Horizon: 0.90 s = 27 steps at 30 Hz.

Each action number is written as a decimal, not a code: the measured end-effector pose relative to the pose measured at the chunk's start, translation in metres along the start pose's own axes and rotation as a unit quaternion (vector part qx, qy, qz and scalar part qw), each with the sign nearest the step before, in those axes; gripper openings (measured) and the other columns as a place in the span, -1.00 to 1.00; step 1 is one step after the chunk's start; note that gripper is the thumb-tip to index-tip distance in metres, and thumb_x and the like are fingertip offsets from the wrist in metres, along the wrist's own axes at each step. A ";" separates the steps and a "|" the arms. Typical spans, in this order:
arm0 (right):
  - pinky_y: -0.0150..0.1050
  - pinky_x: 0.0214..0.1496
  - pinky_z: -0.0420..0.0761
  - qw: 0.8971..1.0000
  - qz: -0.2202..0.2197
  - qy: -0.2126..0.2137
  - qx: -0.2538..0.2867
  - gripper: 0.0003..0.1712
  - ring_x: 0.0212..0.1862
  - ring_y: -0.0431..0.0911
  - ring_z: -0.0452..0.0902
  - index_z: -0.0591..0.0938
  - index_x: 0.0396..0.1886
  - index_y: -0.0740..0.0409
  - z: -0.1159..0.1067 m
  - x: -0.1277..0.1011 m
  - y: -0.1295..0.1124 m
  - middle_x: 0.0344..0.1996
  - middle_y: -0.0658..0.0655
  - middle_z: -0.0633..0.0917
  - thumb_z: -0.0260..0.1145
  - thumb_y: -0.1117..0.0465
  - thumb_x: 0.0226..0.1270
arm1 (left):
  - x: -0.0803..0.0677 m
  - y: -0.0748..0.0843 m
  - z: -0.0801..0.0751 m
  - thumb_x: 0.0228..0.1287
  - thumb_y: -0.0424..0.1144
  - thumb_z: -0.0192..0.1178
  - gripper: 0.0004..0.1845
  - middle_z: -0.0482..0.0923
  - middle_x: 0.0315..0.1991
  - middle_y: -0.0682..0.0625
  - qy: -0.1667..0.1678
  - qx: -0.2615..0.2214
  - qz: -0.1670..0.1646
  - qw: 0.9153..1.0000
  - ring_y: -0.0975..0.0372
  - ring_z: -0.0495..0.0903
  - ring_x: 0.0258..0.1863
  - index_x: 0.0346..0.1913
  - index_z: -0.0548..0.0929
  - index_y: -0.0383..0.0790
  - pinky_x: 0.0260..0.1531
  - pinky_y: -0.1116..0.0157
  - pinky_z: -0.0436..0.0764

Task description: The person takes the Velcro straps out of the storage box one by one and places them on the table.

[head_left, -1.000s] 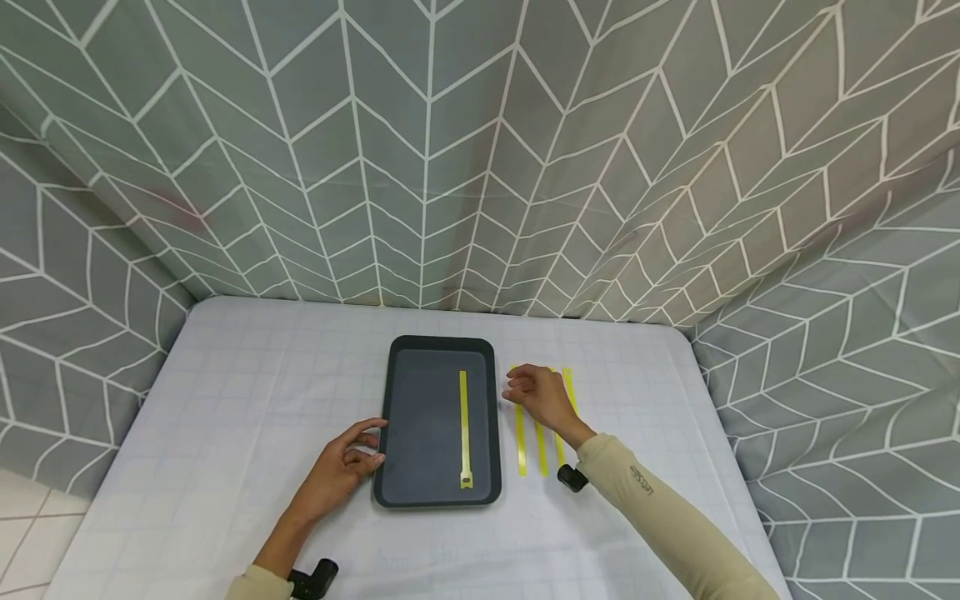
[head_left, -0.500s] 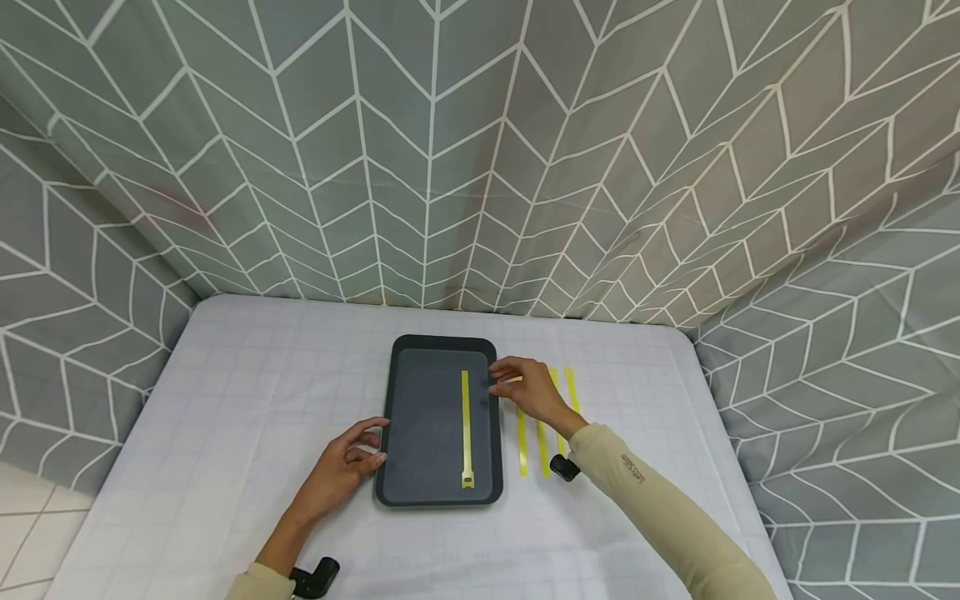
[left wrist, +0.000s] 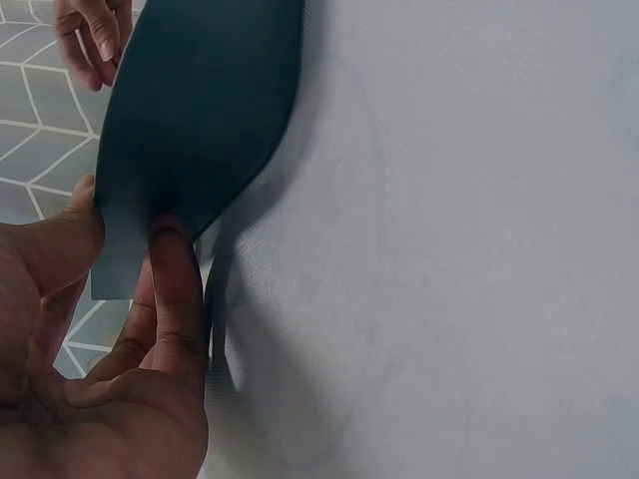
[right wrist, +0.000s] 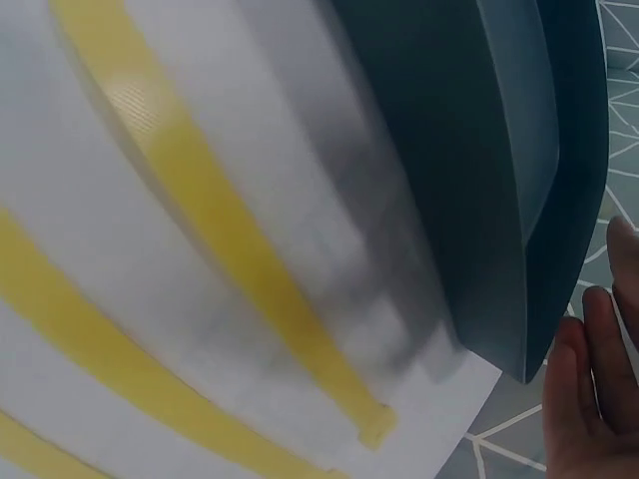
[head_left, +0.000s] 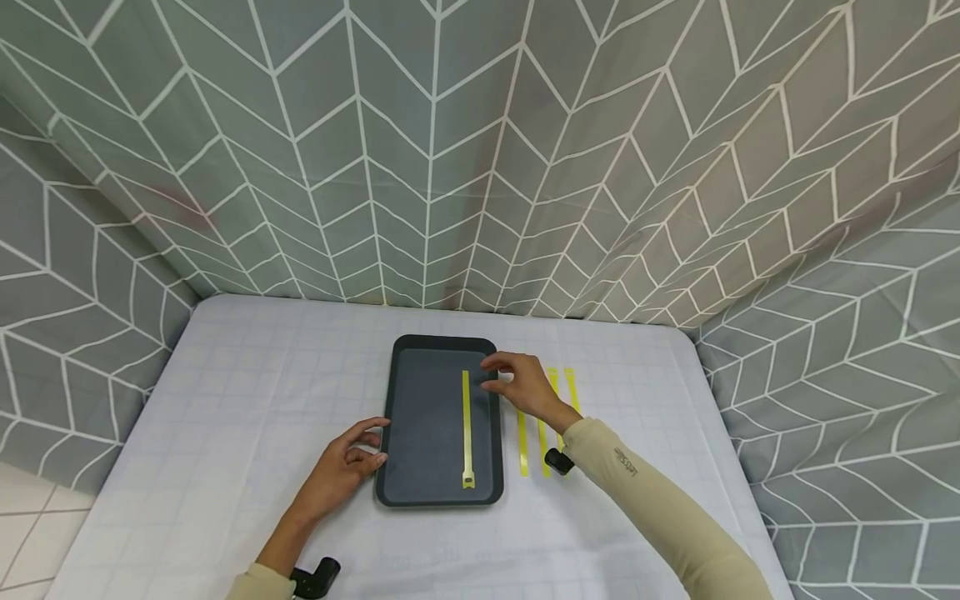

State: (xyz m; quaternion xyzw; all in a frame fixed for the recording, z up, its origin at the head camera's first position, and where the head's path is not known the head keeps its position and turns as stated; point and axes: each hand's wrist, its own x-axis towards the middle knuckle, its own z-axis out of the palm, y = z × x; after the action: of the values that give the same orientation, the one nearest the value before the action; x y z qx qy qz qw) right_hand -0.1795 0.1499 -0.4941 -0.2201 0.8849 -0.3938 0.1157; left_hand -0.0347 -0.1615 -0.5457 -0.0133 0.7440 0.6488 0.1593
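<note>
A dark grey tray (head_left: 431,425) lies on the table, with one yellow cable strap (head_left: 467,429) with a slotted end along its right half. My left hand (head_left: 341,465) touches the tray's left side, index finger and thumb apart along the rim; the left wrist view shows its fingertips (left wrist: 172,232) at the outer wall. Over the tray's upper right rim is my right hand (head_left: 521,385), thumb and fingers parted with nothing between them. Several more yellow straps (head_left: 522,446) lie side by side to the tray's right, partly hidden by that hand and forearm.
A white cloth (head_left: 300,367) covers the table. Behind and at both sides hangs a grey curtain (head_left: 427,167) with white chevron lines. Black wrist cameras (head_left: 318,577) sit on both wrists. Pale floor tiles (head_left: 37,525) show at the lower left.
My right hand has moved left from above the loose straps to the tray's right rim. My left hand stays at the tray's left side.
</note>
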 end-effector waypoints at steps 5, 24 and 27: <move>0.03 0.16 0.59 0.997 -0.056 -0.050 -0.021 -0.57 0.09 0.16 0.65 0.67 0.05 0.29 0.002 0.007 -0.003 0.00 0.21 0.71 0.51 0.31 0.17 | 0.000 0.001 0.000 0.35 -0.34 0.29 -0.40 0.42 0.06 -0.29 0.001 -0.001 -0.002 1.000 0.14 0.65 -0.19 0.42 0.40 -0.16 -0.22 0.36 0.57; -0.17 0.48 0.27 0.913 -0.208 -0.281 -0.209 -0.67 0.22 -0.09 0.45 0.69 -0.10 0.05 0.027 0.021 -0.007 0.03 0.01 0.60 0.55 0.12 0.15 | -0.001 0.001 -0.001 0.36 -0.34 0.28 -0.40 0.41 0.07 -0.30 -0.005 -0.003 0.000 1.000 0.14 0.64 -0.17 0.42 0.39 -0.18 -0.22 0.36 0.57; -0.25 0.37 0.36 0.905 -0.222 -0.284 -0.226 -0.69 0.18 -0.14 0.46 0.70 -0.13 0.00 0.030 0.021 -0.006 0.01 -0.03 0.61 0.57 0.12 0.14 | -0.001 0.001 -0.001 0.36 -0.35 0.28 -0.40 0.40 0.06 -0.30 -0.006 -0.004 0.001 1.000 0.14 0.64 -0.17 0.42 0.38 -0.19 -0.22 0.37 0.57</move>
State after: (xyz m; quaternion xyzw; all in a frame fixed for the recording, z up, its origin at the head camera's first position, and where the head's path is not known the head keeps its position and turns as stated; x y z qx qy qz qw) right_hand -0.1849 0.1168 -0.5105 -0.5336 0.8081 -0.1190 0.2191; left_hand -0.0346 -0.1620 -0.5442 -0.0087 0.7401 0.6524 0.1631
